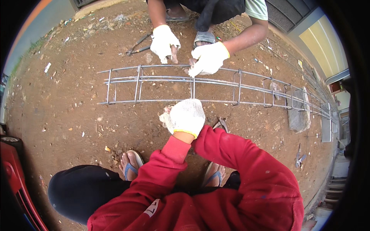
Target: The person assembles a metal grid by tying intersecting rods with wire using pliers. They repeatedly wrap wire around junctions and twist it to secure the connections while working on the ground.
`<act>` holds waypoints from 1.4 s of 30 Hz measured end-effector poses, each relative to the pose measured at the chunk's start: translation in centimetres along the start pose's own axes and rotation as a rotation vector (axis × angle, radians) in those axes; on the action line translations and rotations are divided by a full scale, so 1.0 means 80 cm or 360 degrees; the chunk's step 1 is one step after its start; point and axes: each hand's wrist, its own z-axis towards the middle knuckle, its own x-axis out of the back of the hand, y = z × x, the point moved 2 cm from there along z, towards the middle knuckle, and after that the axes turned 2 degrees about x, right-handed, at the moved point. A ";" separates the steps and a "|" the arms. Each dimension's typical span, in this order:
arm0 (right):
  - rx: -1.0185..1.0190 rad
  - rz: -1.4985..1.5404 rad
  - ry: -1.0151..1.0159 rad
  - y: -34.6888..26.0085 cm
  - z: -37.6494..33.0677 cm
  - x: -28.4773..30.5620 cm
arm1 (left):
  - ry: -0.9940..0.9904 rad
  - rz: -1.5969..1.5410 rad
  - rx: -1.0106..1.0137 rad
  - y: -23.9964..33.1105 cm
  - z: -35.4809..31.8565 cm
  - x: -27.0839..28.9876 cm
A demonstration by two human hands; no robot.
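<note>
A long cage of thin grey steel rods (pixel 165 81), tied into a box shape with square wire loops, is laid flat on the bare brown dirt ground (pixel 58 104). It looks hard and stiff, and it would probably be heavy to lift because it is so long. The rods are thin and could be rough or sharp at the ends, so gloves are a good idea. It could best be held on one long rod, close to a square loop, where the cage is strongest. Its long side runs from left to right across the picture. The left end stops in the open dirt, and the right end runs far off toward the grey wall (pixel 293 15).

At the near long rod, one hand in a white knitted glove (pixel 186 116) is seen, with a red sleeve (pixel 246 161) behind it. Both forearms meet there, so it cannot be told which hand is on top, and the other is hidden under it. The grip looks curled shut around something small and pale, but what it is cannot be told.

Across the cage, another person's two white-gloved hands (pixel 208 57) are pressed on the far rod. A dark pair of pliers (pixel 138 44) is lying on the dirt beside them. A grey flat stone (pixel 298 115) is set under the cage to the right.
</note>
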 end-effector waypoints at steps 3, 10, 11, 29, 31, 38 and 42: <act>-0.0041 0.0213 0.0001 -0.016 0.017 -0.020 | -0.0134 0.0020 0.0006 -0.006 0.003 -0.003; 0.0141 0.1075 0.0103 -0.090 -0.051 0.064 | -0.0605 -0.1153 0.0655 -0.038 0.015 0.034; -0.0072 0.1099 -0.0359 -0.048 -0.104 0.086 | -0.0432 -0.0948 0.0668 -0.047 0.016 0.045; 0.0542 0.0359 0.0850 0.152 -0.207 0.142 | -0.0946 -0.0705 0.0962 -0.044 0.046 0.021; 0.0218 0.0373 0.0740 0.173 -0.217 0.124 | -0.0920 -0.1358 0.1134 -0.047 0.031 0.011; -0.0445 0.0348 -0.0181 0.197 -0.265 0.050 | -0.0654 -0.0875 0.1029 -0.035 0.036 0.005; -0.0525 0.0375 -0.0007 0.189 -0.266 0.033 | -0.0348 -0.0450 0.0878 -0.003 0.036 0.000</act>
